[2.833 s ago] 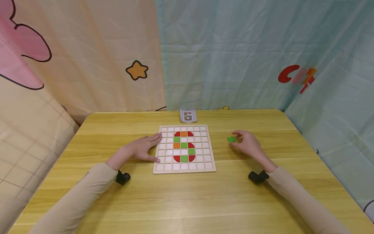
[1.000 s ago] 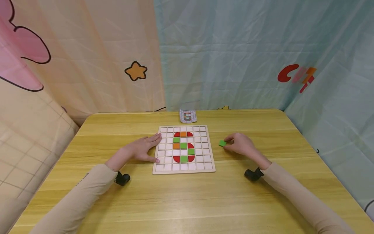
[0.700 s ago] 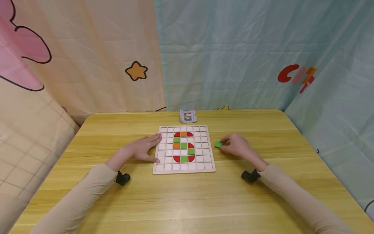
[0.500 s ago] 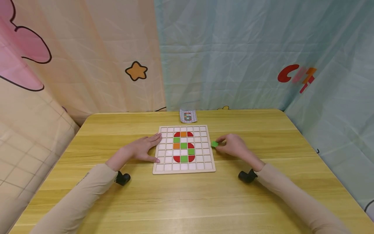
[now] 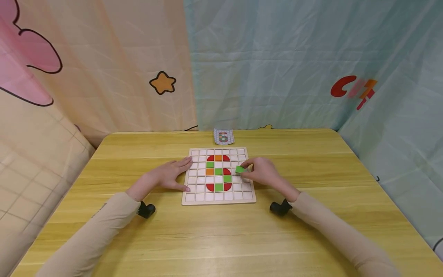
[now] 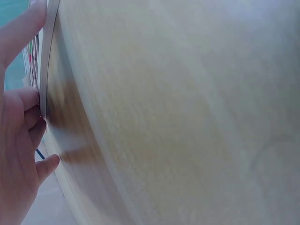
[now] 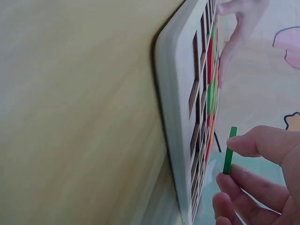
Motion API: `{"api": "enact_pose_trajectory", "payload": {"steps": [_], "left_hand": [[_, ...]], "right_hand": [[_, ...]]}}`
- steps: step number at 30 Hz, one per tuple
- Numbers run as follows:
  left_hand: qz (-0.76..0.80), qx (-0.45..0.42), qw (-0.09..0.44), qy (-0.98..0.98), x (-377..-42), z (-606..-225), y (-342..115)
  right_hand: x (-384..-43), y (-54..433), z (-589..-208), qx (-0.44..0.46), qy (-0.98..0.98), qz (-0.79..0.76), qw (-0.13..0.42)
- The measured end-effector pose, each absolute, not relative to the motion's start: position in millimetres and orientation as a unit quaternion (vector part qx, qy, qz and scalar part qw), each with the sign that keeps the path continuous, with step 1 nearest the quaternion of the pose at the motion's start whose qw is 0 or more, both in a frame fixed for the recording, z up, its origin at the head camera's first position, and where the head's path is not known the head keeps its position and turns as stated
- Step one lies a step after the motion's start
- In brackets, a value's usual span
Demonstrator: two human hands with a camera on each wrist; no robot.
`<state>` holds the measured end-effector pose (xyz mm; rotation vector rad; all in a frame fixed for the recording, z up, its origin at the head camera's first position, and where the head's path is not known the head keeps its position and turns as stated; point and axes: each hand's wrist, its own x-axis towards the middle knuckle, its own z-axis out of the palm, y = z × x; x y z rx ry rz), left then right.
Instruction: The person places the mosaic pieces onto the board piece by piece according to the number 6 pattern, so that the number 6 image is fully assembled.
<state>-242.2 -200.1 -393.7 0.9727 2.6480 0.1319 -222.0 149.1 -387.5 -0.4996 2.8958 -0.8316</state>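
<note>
My right hand [image 5: 261, 171] pinches a flat green square tile [image 5: 239, 169] between thumb and fingertips. In the head view the tile is over the right part of the wooden grid board [image 5: 219, 203]; in the right wrist view the green tile [image 7: 230, 150] is edge-on and apart from the board. Spread out, my left hand [image 5: 169, 175] rests with its fingertips and thumb on the board's left edge. The left wrist view has the left hand [image 6: 21, 136] against that edge. Red, orange and green pieces lie in the board's middle cells in a shape like a digit.
A small printed card [image 5: 223, 136] with a similar coloured pattern lies behind the board near the table's back edge. The wooden table [image 5: 207, 238] extends around the board. Patterned curtains [image 5: 277, 69] hang behind and at both sides.
My right hand has moved left with the green tile, from the table beside the board to over its right columns. The left hand has stayed in place on the left edge.
</note>
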Motion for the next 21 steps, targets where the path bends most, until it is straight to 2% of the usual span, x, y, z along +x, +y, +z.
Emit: {"api": "enact_pose_trajectory", "payload": {"steps": [15, 21], "left_hand": [[0.050, 0.339, 0.162, 0.925, -243, -393, -199], [0.049, 0.334, 0.166, 0.926, -242, -391, -199]], "right_hand": [[-226, 102, -389, -0.208, 0.940, -0.265, 0.047], [-224, 87, -387, -0.202, 0.943, -0.258, 0.067]]}}
